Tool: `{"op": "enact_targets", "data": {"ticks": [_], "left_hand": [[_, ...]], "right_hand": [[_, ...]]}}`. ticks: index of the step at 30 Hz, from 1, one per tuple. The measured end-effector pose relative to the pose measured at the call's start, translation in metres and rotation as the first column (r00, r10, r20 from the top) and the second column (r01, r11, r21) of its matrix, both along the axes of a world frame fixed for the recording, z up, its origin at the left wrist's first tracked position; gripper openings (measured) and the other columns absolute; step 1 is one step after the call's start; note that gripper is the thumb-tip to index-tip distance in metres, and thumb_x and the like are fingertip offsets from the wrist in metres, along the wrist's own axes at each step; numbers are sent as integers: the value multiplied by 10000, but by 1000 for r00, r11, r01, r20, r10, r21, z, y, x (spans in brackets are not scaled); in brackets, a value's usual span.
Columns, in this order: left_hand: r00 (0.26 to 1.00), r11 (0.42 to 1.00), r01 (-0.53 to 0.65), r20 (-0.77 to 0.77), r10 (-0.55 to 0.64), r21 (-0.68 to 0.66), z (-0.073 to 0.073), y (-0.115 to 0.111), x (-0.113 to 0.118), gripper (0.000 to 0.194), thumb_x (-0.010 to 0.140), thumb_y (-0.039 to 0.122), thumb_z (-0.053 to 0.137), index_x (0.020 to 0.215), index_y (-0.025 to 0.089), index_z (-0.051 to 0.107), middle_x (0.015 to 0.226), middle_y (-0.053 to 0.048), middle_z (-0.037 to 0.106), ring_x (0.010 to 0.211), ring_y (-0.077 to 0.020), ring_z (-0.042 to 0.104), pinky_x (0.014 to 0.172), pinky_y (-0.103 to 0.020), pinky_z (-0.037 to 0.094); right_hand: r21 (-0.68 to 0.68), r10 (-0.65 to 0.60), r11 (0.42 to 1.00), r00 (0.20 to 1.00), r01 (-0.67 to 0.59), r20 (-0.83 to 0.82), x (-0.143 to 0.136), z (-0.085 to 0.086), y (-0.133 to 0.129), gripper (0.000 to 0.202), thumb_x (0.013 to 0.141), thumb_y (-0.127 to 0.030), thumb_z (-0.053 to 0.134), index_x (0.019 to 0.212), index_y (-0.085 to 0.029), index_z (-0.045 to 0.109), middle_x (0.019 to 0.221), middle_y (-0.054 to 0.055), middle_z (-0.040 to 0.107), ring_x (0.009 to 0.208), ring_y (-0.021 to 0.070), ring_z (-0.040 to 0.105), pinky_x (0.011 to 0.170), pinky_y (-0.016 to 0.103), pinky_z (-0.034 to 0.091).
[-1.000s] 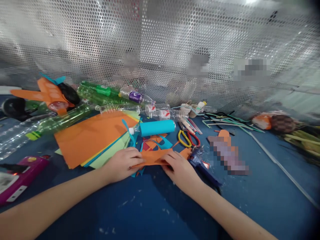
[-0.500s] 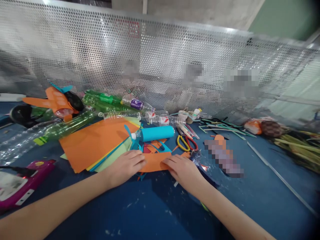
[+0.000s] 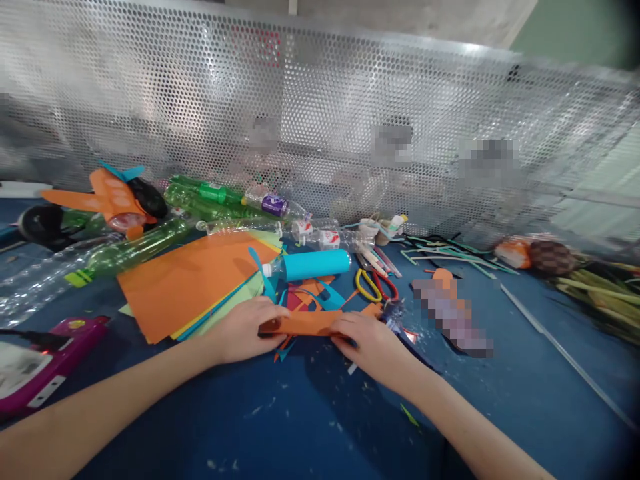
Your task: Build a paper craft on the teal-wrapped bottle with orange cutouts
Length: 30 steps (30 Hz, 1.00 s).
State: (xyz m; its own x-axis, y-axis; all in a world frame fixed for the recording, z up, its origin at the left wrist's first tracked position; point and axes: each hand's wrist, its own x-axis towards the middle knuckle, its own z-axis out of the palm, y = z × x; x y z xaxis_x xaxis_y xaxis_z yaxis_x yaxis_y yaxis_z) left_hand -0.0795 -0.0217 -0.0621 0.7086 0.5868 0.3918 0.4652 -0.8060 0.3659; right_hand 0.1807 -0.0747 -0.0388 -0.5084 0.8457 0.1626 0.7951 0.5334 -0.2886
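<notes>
Although a perforated metal screen (image 3: 320, 87) is seen rising behind the work, the blue counter (image 3: 280, 413) is what matters more: its bare stretch nearest the body is best used as a flat support. To the left, a fanned stack of coloured sheets (image 3: 190, 280) is partly overlapped by the left forearm and hand, so sideways sweeps should be avoided. Just beyond the hands, a blue-wrapped bottle (image 3: 318, 265) is laid on its side; some room should be left there, lest its wrap be knocked.

An orange paper strip (image 3: 306, 323) is held between the two hands, in front of that bottle. Its left end is gripped by the left hand (image 3: 245, 331), with fingers curled, and its right end is pinched between the thumb and fingers of the right hand (image 3: 365, 339). The strip seems to be bent along its length, though whether it is folded or only curled cannot be told. Its long edges are best aligned first, and pressure applied evenly from both ends, since a skewed or crushed bend could result from uneven force. The looped scissor handles (image 3: 363, 291) and small paper scraps (image 3: 299, 297) should be cleared by the fingertips.
</notes>
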Motion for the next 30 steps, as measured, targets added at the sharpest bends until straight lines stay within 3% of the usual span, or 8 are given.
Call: {"op": "enact_targets", "data": {"ticks": [4, 8, 12, 16, 24, 27, 30], "left_hand": [[999, 998, 15, -46, -18, -66, 6, 2, -3, 310, 744, 390, 640, 981, 199, 583, 887, -42, 646, 814, -188, 587, 712, -295, 461], [992, 995, 100, -81, -99, 11, 8, 1, -3, 388, 715, 481, 636, 947, 178, 570, 846, -49, 634, 790, -194, 575, 702, -302, 450], [996, 999, 39, -76, -36, 36, 4, 1, -3, 162, 816, 324, 538, 883, 187, 592, 762, -29, 615, 729, -168, 568, 652, -275, 440], [995, 1000, -15, 96, 14, 11, 1, 3, -5, 127, 827, 234, 508, 826, 189, 628, 771, -25, 642, 743, -155, 578, 701, -285, 459], [941, 937, -184, 223, 255, -296, 10, 4, -6, 227, 861, 302, 481, 849, 164, 660, 773, -22, 667, 691, -143, 611, 599, -228, 465], [859, 905, -293, 330, 391, -310, 17, 9, -12, 329, 898, 357, 409, 800, 153, 648, 709, -21, 651, 682, -147, 615, 623, -232, 472], [775, 846, -472, 342, 532, -247, 24, 25, -27, 350, 904, 387, 374, 827, 159, 628, 750, -34, 651, 709, -165, 618, 666, -266, 477]], "right_hand": [[-73, -24, 997, 999, 21, -34, 4, 3, 0, 271, 754, -56, 554, 963, -218, 615, 973, 20, 652, 919, 169, 593, 799, 299, 468], [-135, 3, 991, 996, -15, -84, 8, 7, 2, 245, 743, -49, 557, 909, -220, 614, 971, 12, 643, 905, 154, 593, 798, 286, 467], [-161, -21, 987, 994, 4, -108, 13, 5, 9, 148, 788, -111, 544, 866, -202, 632, 896, 21, 661, 795, 151, 617, 733, 278, 485], [-109, -61, 993, 994, 51, -92, 13, 1, 11, 155, 794, -139, 541, 897, -195, 643, 931, 44, 675, 833, 183, 630, 735, 291, 486], [-54, -159, 987, 978, 153, -135, 7, -1, 12, 175, 837, -196, 495, 924, -205, 647, 852, 14, 697, 754, 178, 646, 660, 271, 491], [50, -205, 975, 960, 218, -192, 9, -1, 12, 170, 849, -227, 494, 915, -208, 650, 864, 15, 702, 765, 179, 653, 669, 264, 499], [215, -315, 903, 912, 373, -262, 13, 1, 11, 200, 864, -283, 493, 959, -212, 654, 884, 29, 710, 735, 181, 666, 649, 257, 508]]}}
